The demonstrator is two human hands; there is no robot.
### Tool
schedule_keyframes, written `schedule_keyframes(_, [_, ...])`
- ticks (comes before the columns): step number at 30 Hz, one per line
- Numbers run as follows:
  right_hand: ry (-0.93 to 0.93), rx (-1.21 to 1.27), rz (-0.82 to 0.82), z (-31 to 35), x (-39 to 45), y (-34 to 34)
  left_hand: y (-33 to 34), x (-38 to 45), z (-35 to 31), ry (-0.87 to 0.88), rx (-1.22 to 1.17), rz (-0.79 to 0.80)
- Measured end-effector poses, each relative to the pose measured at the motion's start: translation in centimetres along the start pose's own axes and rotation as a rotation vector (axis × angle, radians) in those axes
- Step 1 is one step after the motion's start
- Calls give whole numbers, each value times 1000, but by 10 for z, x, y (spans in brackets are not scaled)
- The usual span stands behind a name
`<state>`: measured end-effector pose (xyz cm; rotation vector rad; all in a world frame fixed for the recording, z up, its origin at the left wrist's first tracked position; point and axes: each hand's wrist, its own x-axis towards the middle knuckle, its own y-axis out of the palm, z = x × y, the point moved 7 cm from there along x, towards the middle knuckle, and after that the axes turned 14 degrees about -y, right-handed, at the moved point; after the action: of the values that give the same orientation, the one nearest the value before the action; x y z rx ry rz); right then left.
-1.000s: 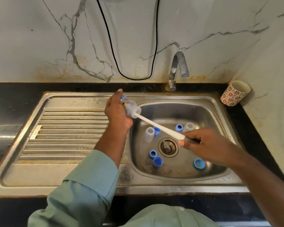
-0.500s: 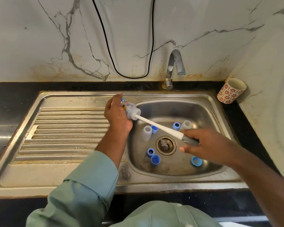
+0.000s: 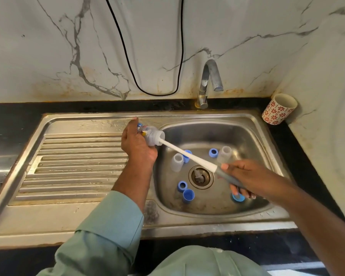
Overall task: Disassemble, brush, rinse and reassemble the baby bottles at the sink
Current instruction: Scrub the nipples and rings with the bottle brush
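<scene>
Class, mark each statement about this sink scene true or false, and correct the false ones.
1. The left hand holds a baby bottle. True.
2. The bottle brush is in the left hand. False: the right hand grips its handle.
3. Water runs from the tap. False: no stream shows.
4. Blue rings lie in the sink basin. True.
5. The patterned cup stands upright. False: it is tilted.

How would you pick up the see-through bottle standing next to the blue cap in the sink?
Probably grip the clear bottle round its straight sides, coming from above; it stands upright in the sink with its left side free, while a blue cap touches its right.
</scene>
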<state>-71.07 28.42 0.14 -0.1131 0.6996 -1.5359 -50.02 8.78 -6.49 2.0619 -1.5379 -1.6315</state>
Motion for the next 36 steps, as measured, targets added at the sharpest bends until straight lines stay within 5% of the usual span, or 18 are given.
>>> schedule_keyframes(3, [-231,-342,-43,8,8,0,-1,1,4,-7,-27,-29])
schedule_keyframes(6, [-399,-733,-331,27,7,-12,1,2,10,-75,-88,5])
schedule_keyframes(9, [-383,-777,-424,21,6,-7,4,5,9,-114,-136,33])
schedule_keyframes(13, [16,341,-108,-12,15,54,10,-1,-2,-97,-207,23])
schedule_keyframes(16, [99,628,73,-10,12,69,21,-4,-6,-140,-208,48])
schedule_keyframes(18, [22,498,87,-2,18,66,29,-5,-9,-167,-212,61])
schedule_keyframes(22, [-266,-150,-396,13,39,8,29,8,-21,-155,-259,-5])
schedule_keyframes(25, [-444,-590,-512,24,37,-4,24,10,-27,-122,-260,-57])
schedule_keyframes(29, [-543,-531,-517,21,18,6,20,3,-40,-38,-234,-143])
schedule_keyframes(36, [-479,-321,-445,26,11,-9,28,-4,-36,-58,-139,-12])
